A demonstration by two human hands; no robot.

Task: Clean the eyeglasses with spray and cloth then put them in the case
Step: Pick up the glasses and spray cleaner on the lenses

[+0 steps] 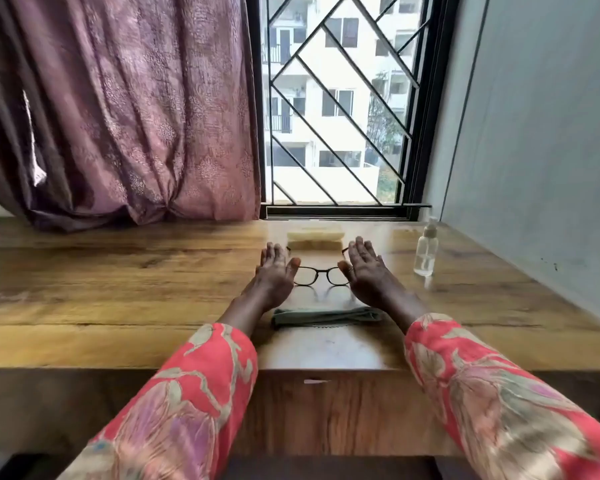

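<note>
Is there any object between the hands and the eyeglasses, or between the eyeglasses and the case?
Nothing visible. The left hand and right hand flank the eyeglasses with fingers straight. The case lies open just behind them. The cloth and spray bottle lie aside.

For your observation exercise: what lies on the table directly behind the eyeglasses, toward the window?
Behind the eyeglasses lies a pale yellow case, near the window. Whether anything is inside it cannot be seen. The hands cover the eyeglasses' outer ends.
</note>
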